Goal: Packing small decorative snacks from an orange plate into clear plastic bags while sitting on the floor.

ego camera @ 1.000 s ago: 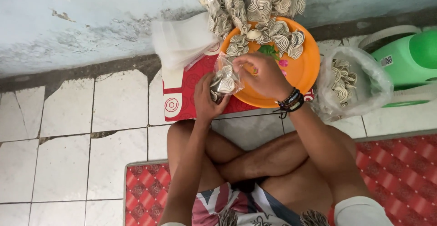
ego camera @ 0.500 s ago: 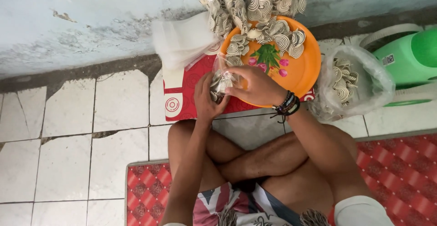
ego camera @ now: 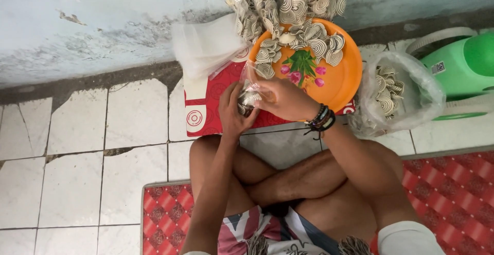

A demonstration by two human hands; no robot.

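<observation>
Since a second ago the right hand [ego camera: 285, 98] has come off the orange plate [ego camera: 346, 72], baring its flower print, and now closes with the left hand [ego camera: 231, 112] around a small clear bag [ego camera: 250, 93] of spiral snacks, held at the plate's near rim.

We've got open tiled floor [ego camera: 77, 147] to our left, free passage there. Ahead it's tight: orange plate [ego camera: 345, 75] heaped with spiral snacks [ego camera: 309, 34], empty clear bags [ego camera: 206, 47] just left of it, wall [ego camera: 103, 23] behind. Right is blocked by a filled bag [ego camera: 396, 93] and a green container [ego camera: 463, 65].
</observation>
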